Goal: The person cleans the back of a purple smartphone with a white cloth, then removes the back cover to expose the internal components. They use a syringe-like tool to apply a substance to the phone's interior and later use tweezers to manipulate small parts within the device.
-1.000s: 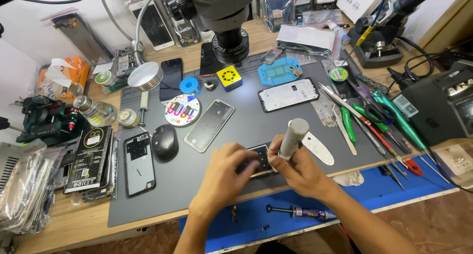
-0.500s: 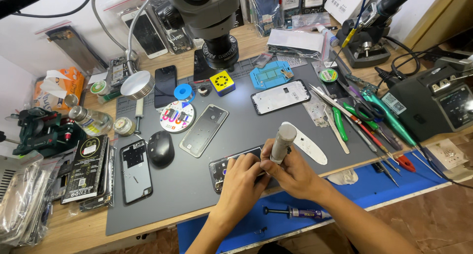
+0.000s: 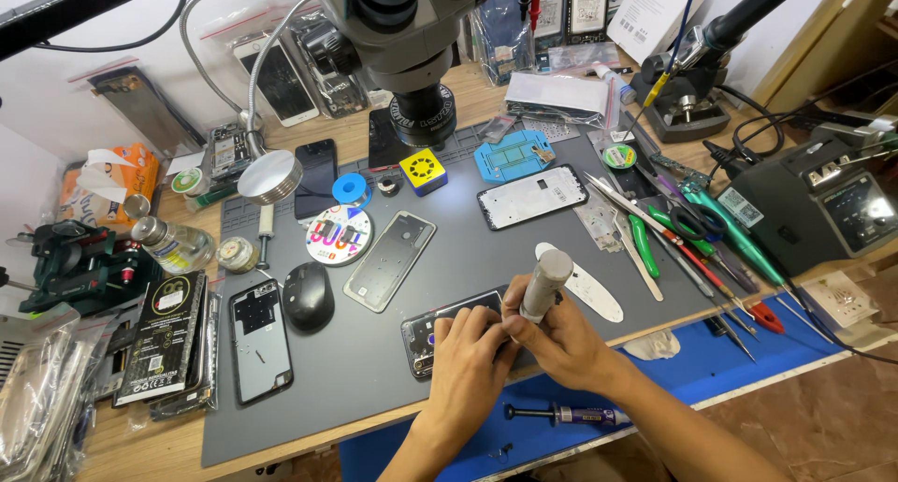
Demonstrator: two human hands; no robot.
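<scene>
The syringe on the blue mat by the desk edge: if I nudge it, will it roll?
Probably: the syringe has a round barrel lying flat on the blue mat. It looks light and slim, so it likely skids easily; its plunger flange may stop it.

Right hand gripping grey screwdriver over phone

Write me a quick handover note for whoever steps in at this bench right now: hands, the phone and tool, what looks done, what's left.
Right hand: gripped around a grey cylindrical driver, held upright with its tip down at the phone.
Left hand: resting on the opened phone, steadying it on the grey mat.
Done: the phone's back is off and its insides are exposed.
Left: the spot under the tool tip is hidden by the fingers, so progress there cannot be judged.
Nearby: a syringe lies on the blue mat, and a white pry tool sits beside the right hand.
</scene>
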